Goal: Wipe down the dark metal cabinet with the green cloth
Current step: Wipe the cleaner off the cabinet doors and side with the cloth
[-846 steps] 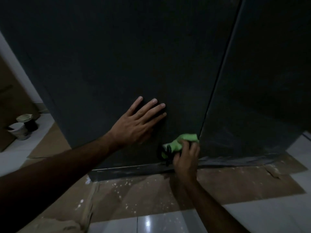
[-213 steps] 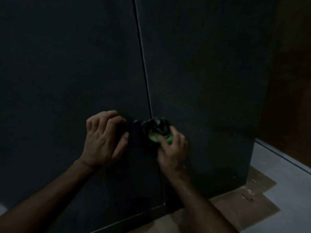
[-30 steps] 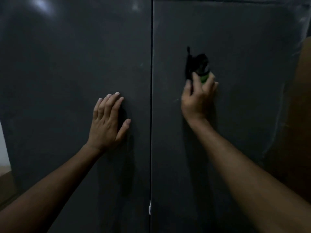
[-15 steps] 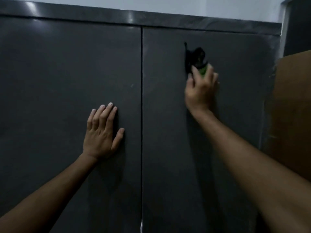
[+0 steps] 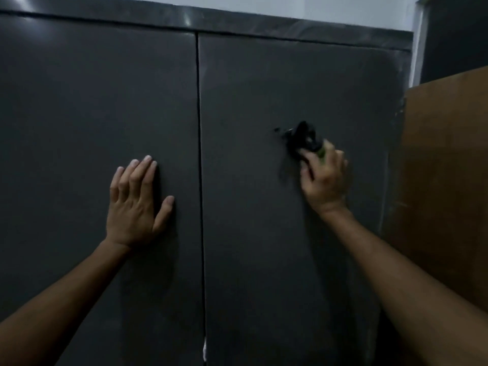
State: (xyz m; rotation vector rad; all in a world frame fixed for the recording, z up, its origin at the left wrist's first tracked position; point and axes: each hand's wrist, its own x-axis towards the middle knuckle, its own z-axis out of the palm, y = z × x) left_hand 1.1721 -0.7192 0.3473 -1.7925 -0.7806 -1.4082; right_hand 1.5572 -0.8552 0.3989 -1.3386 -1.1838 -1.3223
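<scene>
Wiping the upper part of the right door of the dark metal cabinet (image 5: pixel 264 233), with the green cloth (image 5: pixel 320 151) bunched small and pressed to the panel at about 2 o'clock from the centre seam (image 5: pixel 200 154). Right hand (image 5: pixel 325 178) closed in a tight grip on the cloth, fingers curled over it, only a sliver of green showing past the dark, soiled folds — blurred, so likely mid-stroke. Left hand (image 5: pixel 134 204) flat on the left door at about 9 o'clock from the cloth, fingers spread and holding nothing, bracing. To do this well: better to open the wad so a clean green face meets the metal, not the blackened part. Long overlapping passes, worked from the top edge (image 5: pixel 303 29) at 12 o'clock downward, and out to the rounded corner by the brown board (image 5: pixel 443 167) at 3 o'clock. Steady palm pressure — thin doors probably flex and rattle. Risk judged: smearing grime rather than lifting it.
</scene>
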